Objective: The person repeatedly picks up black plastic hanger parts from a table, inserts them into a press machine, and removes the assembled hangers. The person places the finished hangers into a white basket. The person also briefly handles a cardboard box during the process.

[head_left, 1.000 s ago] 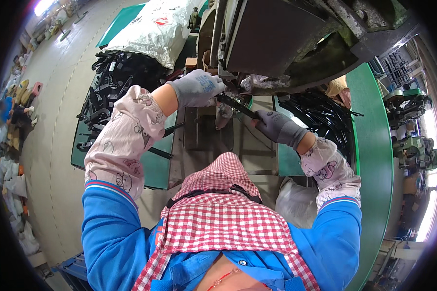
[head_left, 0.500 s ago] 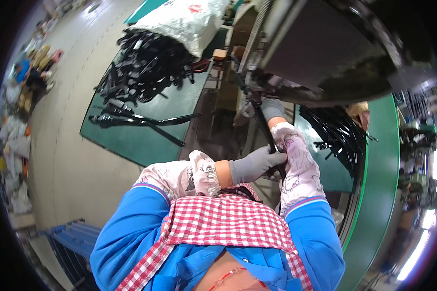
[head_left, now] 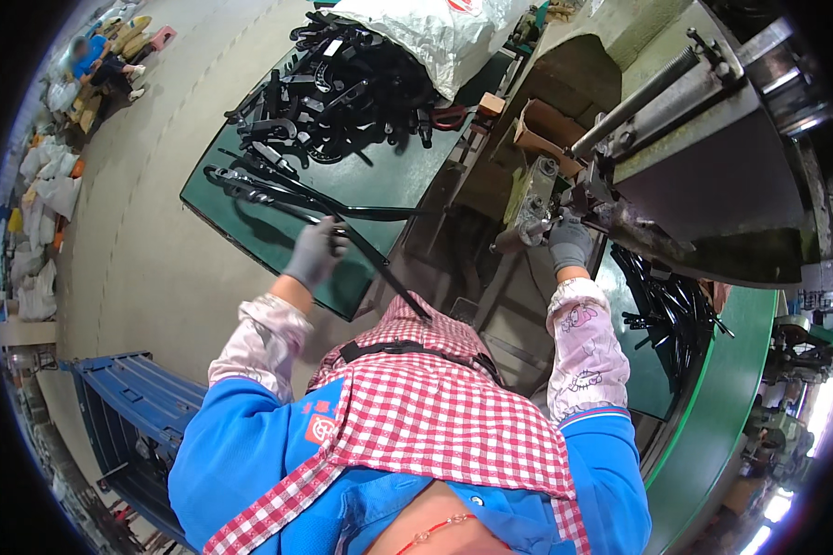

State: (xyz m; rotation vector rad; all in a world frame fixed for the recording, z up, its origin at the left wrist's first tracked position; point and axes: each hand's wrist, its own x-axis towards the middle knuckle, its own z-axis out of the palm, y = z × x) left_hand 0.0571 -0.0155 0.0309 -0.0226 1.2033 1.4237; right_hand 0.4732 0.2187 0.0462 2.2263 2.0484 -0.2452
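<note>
My left hand (head_left: 317,252), in a grey glove, is at the near edge of the left green table. Its fingers are curled on a long black strip (head_left: 379,265). One end of the strip lies toward other strips on the table; the other hangs past the edge in front of my apron. My right hand (head_left: 570,244), also gloved in grey, reaches up to the working head of a metal machine (head_left: 590,190). Machine parts cover its fingertips, so whatever it touches there is hidden.
Tangled black strips (head_left: 342,97) and a white sack (head_left: 435,37) cover the left table (head_left: 231,217). Red-handled scissors (head_left: 449,117) lie beside them. More black strips (head_left: 662,305) sit right of the machine. A blue plastic crate (head_left: 134,407) stands at lower left; a person (head_left: 97,60) sits far off.
My left hand has swung from the middle out to the left table with the black strip. My right hand stays at the machine, now in fuller view. My view has shifted.
</note>
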